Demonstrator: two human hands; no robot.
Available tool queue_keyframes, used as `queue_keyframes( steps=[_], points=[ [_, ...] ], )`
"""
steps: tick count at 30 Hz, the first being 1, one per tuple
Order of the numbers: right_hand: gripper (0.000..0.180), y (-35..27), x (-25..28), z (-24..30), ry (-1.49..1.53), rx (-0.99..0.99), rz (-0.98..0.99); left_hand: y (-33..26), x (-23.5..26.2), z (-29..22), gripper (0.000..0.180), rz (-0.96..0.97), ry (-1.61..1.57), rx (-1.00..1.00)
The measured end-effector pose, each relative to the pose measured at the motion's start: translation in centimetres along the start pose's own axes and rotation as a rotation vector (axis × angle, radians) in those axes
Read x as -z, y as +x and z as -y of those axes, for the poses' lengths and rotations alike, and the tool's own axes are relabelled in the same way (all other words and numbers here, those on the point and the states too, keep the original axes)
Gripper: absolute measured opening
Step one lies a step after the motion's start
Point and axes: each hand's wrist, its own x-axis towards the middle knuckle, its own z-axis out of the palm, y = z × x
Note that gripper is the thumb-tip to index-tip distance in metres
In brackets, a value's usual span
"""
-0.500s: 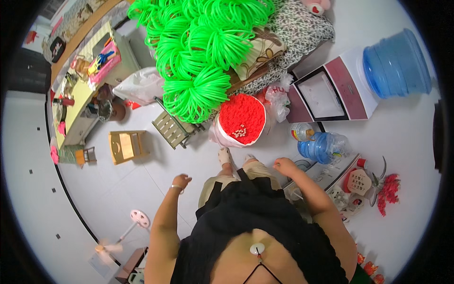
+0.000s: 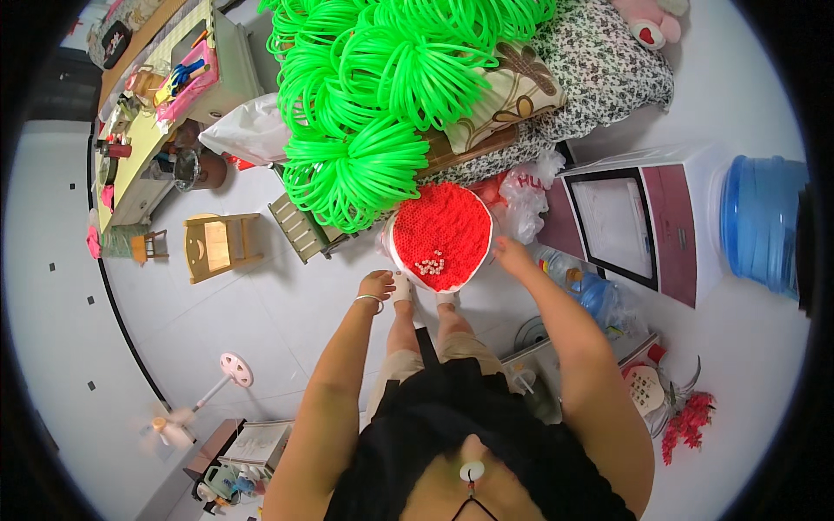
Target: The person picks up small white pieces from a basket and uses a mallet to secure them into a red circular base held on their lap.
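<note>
Pale floor (image 2: 261,326); green coils (image 2: 354,167) beside red-filled bag (image 2: 398,259).

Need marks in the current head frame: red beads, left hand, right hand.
Red beads (image 2: 444,224): head view, middle of the heap's red top surface.
Left hand (image 2: 377,285): head view, back of the hand, beyond the bracelet.
Right hand (image 2: 515,258): head view, middle of the hand.

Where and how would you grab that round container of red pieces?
Likely grip the container at opposite edges of its white rim, left hand and right hand coming from the near side; its wide, round mouth, holding red pieces, faces up.
</note>
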Motion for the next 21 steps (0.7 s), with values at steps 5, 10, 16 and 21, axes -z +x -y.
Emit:
queue_keyframes(
  steps=[5, 10, 16, 21],
  points=[
    [0.041, 6.9, -0.1, -1.1, -0.018, -0.093, -0.001, 4.1, -3.7, 3.4, 0.039, 0.007, -0.371, 0.041],
    [0.035, 11.1, -2.4, -2.8, -0.069, -0.053, -0.044, 4.8, -6.0, 2.6, 0.041, -0.181, -0.328, 0.116],
    [0.030, 15.5, -5.8, -6.0, 0.185, 0.016, -0.081, 4.1, -6.9, 1.5, 0.041, -0.236, -0.526, 0.224],
    [0.021, 15.9, -4.6, -3.7, -0.033, 0.078, -0.125, 6.1, -6.6, 3.5, 0.032, -0.298, -0.665, 0.227]
  ],
)
